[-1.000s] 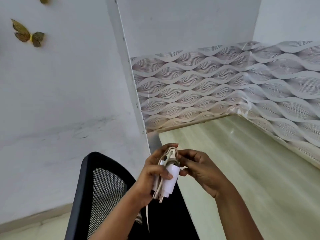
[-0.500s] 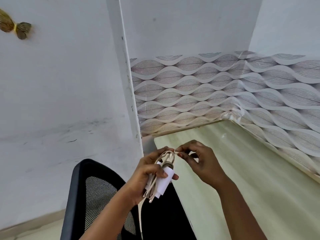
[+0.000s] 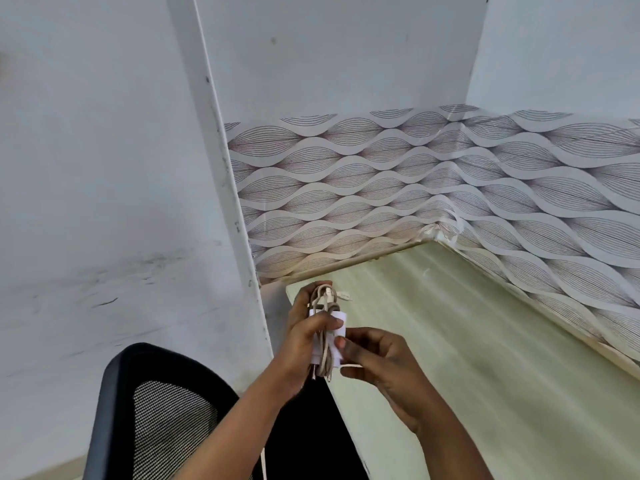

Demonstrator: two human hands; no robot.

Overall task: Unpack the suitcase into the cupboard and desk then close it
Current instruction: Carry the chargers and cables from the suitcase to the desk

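A white charger (image 3: 331, 341) with its beige cable wound around it sits upright in my left hand (image 3: 300, 344), thumb pressed across its front. My right hand (image 3: 379, 367) touches the charger's lower right side, its fingers pinching the cable end there. Both hands hover over the near left corner of the pale green desk (image 3: 485, 341). A loose strand of cable hangs down below my left wrist. The suitcase and the cupboard are out of view.
A black mesh office chair (image 3: 156, 417) stands at the lower left, against the desk's edge. A white partition panel (image 3: 221, 161) rises at the desk's left side. Wave-patterned wallpaper (image 3: 433, 181) lines the back and right walls around the desk.
My right hand dropped from the top loop of the cable to the charger's lower right side. The charger now stands more upright, and the view has shifted right.
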